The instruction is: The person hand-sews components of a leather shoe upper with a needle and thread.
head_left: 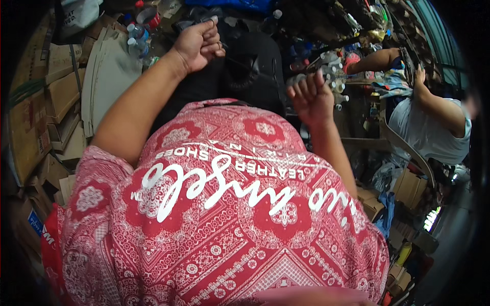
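My left hand [200, 47] is raised at the upper middle, its fingers curled and the thumb and forefinger pinched together. A thin dark strand seems to lie at its fingers, too fine to make out surely. On the other side my right hand [312, 98] is also closed, fingers bent toward the palm; anything inside it is hidden. Between the hands and beyond my lap lies a large black item [258, 56] with a rounded edge and a ribbed, round patch. Its kind is unclear. Neither hand plainly touches it.
Clear plastic bottles [334, 71] are heaped beyond my right hand, with more bottles [137, 38] at the upper left. Flattened cardboard [64, 97] and a pale curved panel [109, 76] stand on the left. Another person [431, 120] in a light sleeveless top bends at the right.
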Demonstrator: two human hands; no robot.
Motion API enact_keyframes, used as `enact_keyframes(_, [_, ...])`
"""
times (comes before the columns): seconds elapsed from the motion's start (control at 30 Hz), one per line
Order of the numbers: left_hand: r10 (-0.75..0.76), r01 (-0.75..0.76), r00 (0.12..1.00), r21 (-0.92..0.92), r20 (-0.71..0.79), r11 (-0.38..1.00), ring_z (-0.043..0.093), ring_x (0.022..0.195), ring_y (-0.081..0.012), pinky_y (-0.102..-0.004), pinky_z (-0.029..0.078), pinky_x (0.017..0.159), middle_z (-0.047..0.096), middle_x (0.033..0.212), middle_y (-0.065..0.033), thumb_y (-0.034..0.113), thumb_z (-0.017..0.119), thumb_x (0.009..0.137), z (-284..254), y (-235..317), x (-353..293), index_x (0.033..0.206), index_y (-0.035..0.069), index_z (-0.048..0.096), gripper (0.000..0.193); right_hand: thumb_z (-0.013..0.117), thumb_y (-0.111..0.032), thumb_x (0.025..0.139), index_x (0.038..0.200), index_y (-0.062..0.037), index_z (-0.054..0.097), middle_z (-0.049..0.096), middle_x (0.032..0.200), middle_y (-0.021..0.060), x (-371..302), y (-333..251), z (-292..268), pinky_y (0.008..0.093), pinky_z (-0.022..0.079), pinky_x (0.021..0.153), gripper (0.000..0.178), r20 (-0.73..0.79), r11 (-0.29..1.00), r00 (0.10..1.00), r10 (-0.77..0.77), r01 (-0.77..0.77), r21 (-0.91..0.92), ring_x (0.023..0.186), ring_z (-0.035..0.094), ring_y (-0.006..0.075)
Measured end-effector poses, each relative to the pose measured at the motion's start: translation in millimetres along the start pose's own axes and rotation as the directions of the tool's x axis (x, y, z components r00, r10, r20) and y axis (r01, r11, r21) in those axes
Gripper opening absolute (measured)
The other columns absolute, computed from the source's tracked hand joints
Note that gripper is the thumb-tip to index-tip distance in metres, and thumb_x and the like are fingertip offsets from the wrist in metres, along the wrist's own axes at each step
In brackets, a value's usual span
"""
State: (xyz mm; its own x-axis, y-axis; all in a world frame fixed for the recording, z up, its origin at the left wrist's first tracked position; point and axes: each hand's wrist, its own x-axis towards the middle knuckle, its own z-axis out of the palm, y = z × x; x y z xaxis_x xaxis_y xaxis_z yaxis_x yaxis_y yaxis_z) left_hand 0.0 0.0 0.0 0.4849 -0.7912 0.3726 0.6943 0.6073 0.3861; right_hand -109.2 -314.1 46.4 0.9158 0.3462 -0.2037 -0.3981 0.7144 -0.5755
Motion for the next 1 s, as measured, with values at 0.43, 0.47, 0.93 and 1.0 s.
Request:
enact_keyframes(0.43, [0.518,0.608,0.671,0.793,-0.531,0.026,0.054,0.111,-0.0184,-0.0317,0.038,0.099,0.057,0.122,-0.0064,0.019,0.068,0.077,99,46,-75,0.127,0.008,0.054,0.053,0.071,-0.024,0.078,0.122,-0.0018,0.055,0.060,0.113,0.0157,-71,-58,-81,0.0375,0.042,0.096,0.051,-0.312,-0.089,0.950,-0.015,-0.312,-0.946,0.110,0.055,0.0306])
enact_keyframes(0.47, [0.553,0.594,0.646,0.801,-0.527,0.069,0.053,0.112,-0.0186,-0.0317,0.038,0.099,0.056,0.123,-0.0063,0.017,0.069,0.076,104,46,-80,0.128,0.009,0.053,0.055,0.076,-0.016,0.069,0.125,-0.0052,0.053,0.057,0.120,0.0140,-73,-67,-94,0.0373,0.040,0.098,0.062,-0.294,-0.256,0.955,-0.041,-0.295,-0.921,0.113,0.053,0.0296])
enact_keyframes(0.93, [0.088,0.366,0.914,0.714,-0.396,-0.597,0.061,0.083,-0.0319,-0.0386,0.049,0.074,0.059,0.096,-0.0101,0.023,0.073,0.070,102,-94,13,0.092,0.007,0.061,0.030,0.068,-0.043,0.078,0.109,0.0008,0.060,0.065,0.097,0.0141,56,-16,67,0.0333,0.047,0.081,0.054,-0.184,-0.526,0.933,0.309,0.006,-0.850,0.093,0.061,0.0231])
enact_keyframes(1.0, [0.074,0.328,0.929,0.714,-0.363,-0.618,0.061,0.081,-0.0319,-0.0388,0.049,0.073,0.059,0.095,-0.0100,0.024,0.073,0.070,99,-99,13,0.092,0.007,0.061,0.030,0.068,-0.038,0.082,0.113,0.0022,0.058,0.064,0.099,0.0114,51,-18,40,0.0312,0.045,0.082,0.052,-0.221,-0.438,0.915,0.337,-0.056,-0.897,0.093,0.059,0.0179])
